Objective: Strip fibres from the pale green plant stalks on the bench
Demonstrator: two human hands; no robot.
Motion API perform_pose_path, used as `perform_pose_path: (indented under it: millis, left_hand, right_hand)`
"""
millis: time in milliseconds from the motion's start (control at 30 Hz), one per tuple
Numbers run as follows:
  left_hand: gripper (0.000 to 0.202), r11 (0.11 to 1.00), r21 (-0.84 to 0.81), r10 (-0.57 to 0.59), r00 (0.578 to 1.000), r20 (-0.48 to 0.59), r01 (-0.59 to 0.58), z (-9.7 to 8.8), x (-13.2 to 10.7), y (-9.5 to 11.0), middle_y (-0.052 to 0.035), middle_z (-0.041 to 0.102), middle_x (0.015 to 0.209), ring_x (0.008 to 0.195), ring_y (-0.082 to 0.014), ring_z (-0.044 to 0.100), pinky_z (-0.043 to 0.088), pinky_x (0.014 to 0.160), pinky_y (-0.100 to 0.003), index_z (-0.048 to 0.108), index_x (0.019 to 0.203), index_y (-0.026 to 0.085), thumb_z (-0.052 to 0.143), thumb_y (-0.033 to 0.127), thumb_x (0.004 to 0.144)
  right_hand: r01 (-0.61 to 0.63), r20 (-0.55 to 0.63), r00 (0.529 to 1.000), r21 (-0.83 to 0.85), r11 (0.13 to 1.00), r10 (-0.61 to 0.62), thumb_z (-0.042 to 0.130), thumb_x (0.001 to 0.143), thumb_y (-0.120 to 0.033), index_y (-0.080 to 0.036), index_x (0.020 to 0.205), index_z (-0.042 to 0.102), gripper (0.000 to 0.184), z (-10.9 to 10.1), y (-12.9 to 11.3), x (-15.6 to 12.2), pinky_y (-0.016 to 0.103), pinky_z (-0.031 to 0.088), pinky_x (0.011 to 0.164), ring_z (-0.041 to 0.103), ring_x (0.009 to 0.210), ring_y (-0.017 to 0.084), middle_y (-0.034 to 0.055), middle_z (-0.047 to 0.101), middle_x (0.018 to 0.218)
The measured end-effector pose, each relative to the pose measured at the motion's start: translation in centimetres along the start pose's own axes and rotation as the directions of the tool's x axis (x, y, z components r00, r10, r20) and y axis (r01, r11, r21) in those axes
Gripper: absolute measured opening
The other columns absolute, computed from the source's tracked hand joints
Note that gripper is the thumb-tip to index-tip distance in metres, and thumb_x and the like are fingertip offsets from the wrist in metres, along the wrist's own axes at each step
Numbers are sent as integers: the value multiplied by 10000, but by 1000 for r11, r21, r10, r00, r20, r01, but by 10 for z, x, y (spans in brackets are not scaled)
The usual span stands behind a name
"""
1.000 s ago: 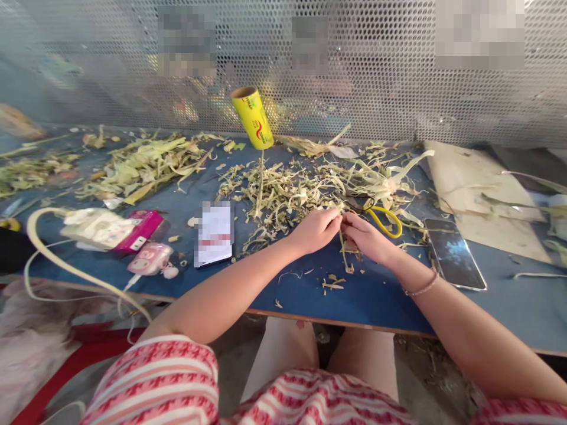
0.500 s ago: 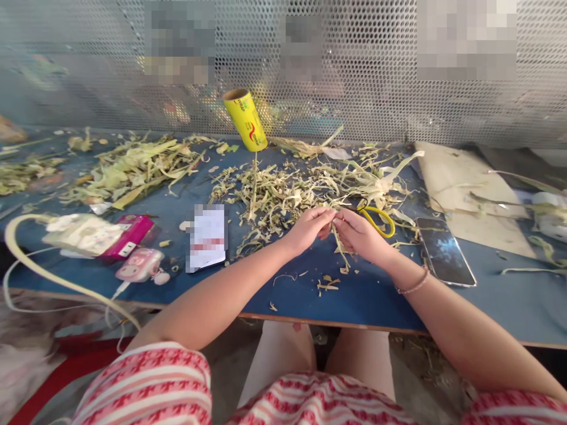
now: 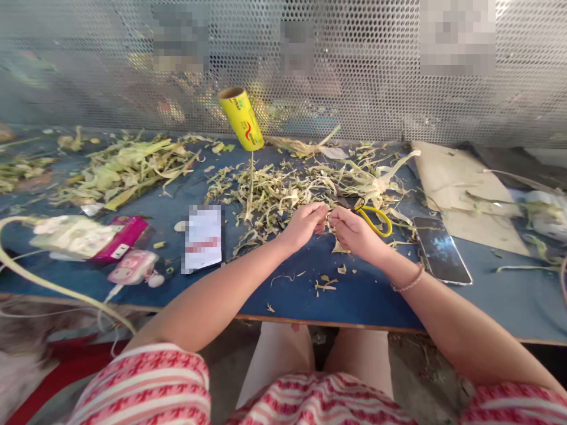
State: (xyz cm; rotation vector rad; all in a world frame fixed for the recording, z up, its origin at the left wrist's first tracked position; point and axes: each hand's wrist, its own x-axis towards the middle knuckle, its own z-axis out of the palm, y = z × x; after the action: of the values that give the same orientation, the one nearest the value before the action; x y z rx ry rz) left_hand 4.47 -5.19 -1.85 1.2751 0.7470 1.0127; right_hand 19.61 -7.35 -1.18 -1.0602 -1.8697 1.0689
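Observation:
My left hand [image 3: 306,225] and my right hand [image 3: 352,231] meet over the front of a heap of dried plant strips [image 3: 283,192], fingertips pinched close together. What they hold between them is too small and hidden to make out; a pale leaf scrap [image 3: 339,247] shows just under the right fingers. Beside my right hand lies a yellow loop handle [image 3: 380,226], perhaps of scissors, partly covered by the hand. Small plant bits [image 3: 326,284] are scattered on the blue table [image 3: 376,301] in front of the hands.
A yellow cardboard tube [image 3: 243,120] tilts on a thin stick behind the heap. To the left are a phone with a lit screen [image 3: 202,239], a pink case [image 3: 133,267], a magenta box [image 3: 119,236] and another leaf pile [image 3: 128,168]. On the right lie a dark phone [image 3: 442,251] and cardboard [image 3: 469,189].
My hands have drawn slightly apart at the fingertips. The strip hanging beneath them no longer shows the same way. The whole view has shifted a little.

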Motion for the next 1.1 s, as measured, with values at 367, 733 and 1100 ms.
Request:
perform_pose_path:
  millis: [367, 733, 1100]
  left_hand:
    - [424, 916, 381, 133, 991, -6, -121, -7, -5, 7, 43, 399, 514, 508, -72, 374, 300, 532, -242, 405, 574, 178, 542, 481, 836]
    - [263, 1000, 3, 6, 996, -94, -6, -4, -1, -3, 59, 475, 505, 468, -52, 454, 350, 497, -188, 511, 699, 178, 627, 394, 793]
    - [213, 999, -10, 47, 994, -94, -48, -5, -2, -2, 19, 598, 722, 510, -36, 501, 410, 501, -189, 595, 814, 157, 715, 308, 723]
  right_hand:
    - [100, 34, 995, -213, 972, -95, 409, 918, -318, -201, 767, 438, 193, -10, 1, -4, 236, 313, 569, 354, 585, 96, -32, 431, 645]
    - [36, -61, 997, -279, 960, -55, 445, 874, -283, -191, 774, 508, 150, -10, 10, 0, 237, 351, 622, 432, 638, 110, -12, 499, 689]
    - [45, -86, 994, -275, 960, -71, 459, 877, -282, -183, 791, 543, 156, -10, 9, -1, 233, 348, 592, 431, 604, 104, -13, 520, 675]
